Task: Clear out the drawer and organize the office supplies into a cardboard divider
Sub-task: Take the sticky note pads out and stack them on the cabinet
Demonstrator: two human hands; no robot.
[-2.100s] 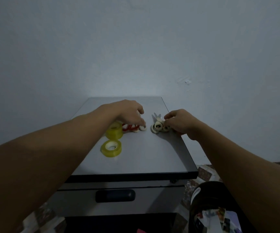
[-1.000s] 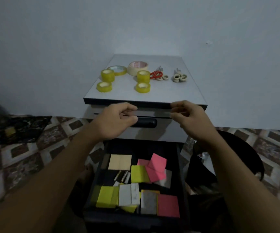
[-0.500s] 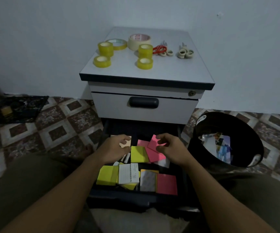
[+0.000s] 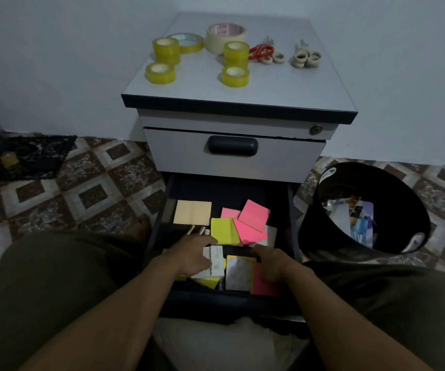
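I see a dim, bluish scene. Soft light from above brightens the counter [image 4: 269, 87] top, while the open drawer [image 4: 216, 188] sinks into deep shadow. Straight lines bow towards the edges, and detail looks soft and grainy.

Perhaps 6 tape rolls [image 4: 160, 73] atop cabinet [image 4: 242, 97]; bin [image 4: 320, 231] right.

Home office corner, as far as I can tell.
I see a locking drawer pedestal [image 4: 178, 156] against a bare wall [image 4: 55, 62], patterned floor tiles [image 4: 90, 191] and a black wastebasket [image 4: 315, 236] holding paper scraps.
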